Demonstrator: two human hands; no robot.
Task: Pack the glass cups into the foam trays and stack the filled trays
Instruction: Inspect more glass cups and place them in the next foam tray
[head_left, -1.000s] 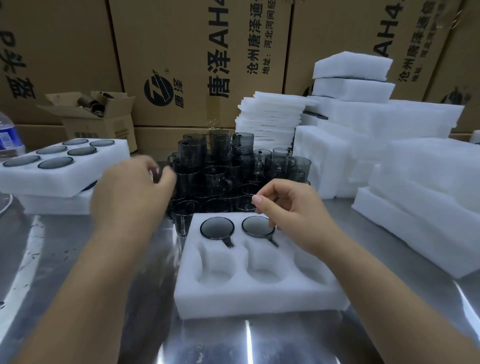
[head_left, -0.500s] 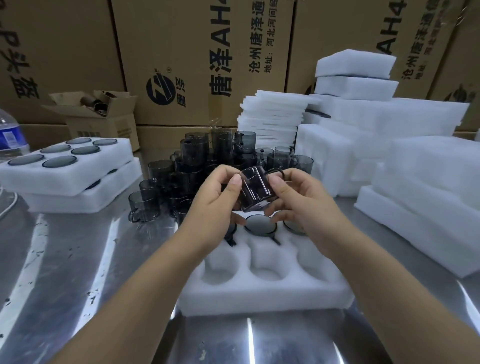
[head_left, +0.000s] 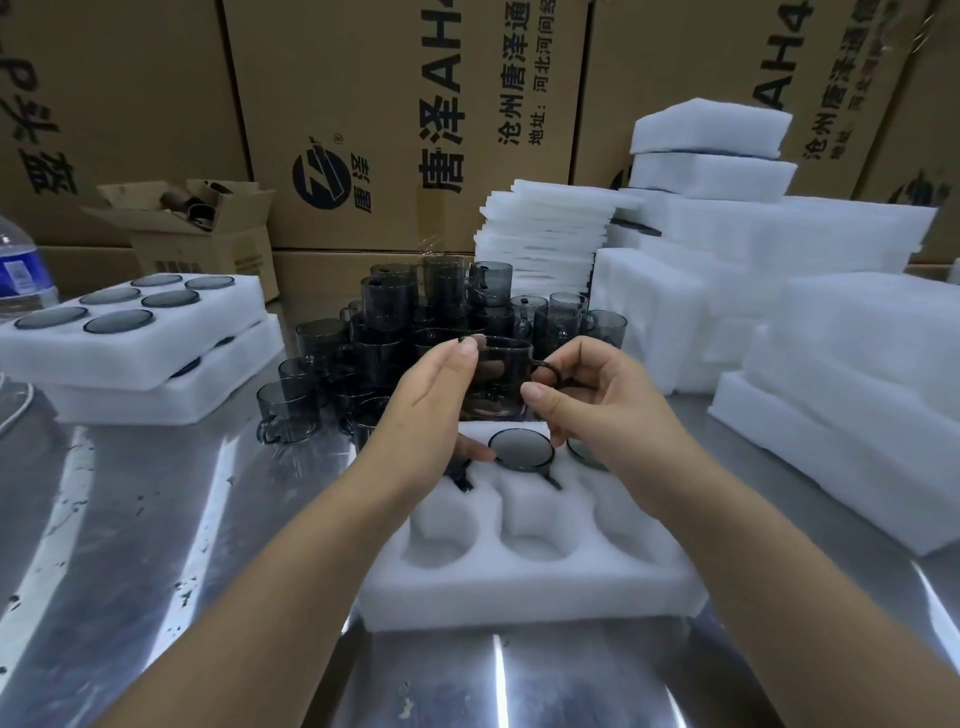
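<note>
Steel, brushed and scuffed, with long streaks of glare: that's the table (head_left: 130, 519), and it fills the whole foreground. Right in the middle of it sits a white foam tray (head_left: 519, 587), its near row of three pockets showing bare foam. In the back row a smoky glass cup (head_left: 521, 449) sits in the centre pocket with its round face up, and a second seated cup (head_left: 584, 453) peeks out beside it, half hidden behind the wrist. Above the tray's far edge, in the air, is the held cup (head_left: 501, 379), dark grey glass, roughly upright, handle pointing right. The left hand (head_left: 426, 415) is wrapped round its body, fingers curled and closed on the glass. The right hand (head_left: 597, 410) is pinching the handle loop between thumb and fingers, so both hands grip the one cup. Just behind them, a crowded pile of loose cups (head_left: 405, 322) stands on the steel, some stacked two high. Off to the left, a filled tray (head_left: 156, 338) with six cups in it rests on top of a lower tray (head_left: 171, 402), slightly askew. A water bottle (head_left: 21, 270) with a blue label shows at the left edge. To the right, big foam blocks (head_left: 857, 364) are heaped on the table, with a stack of thin foam sheets (head_left: 545, 234) beside them near the back. Closing off the room behind it all is a wall of brown cardboard cartons (head_left: 389, 104) printed in black, and a small open box (head_left: 197, 228) sits in front of them.
</note>
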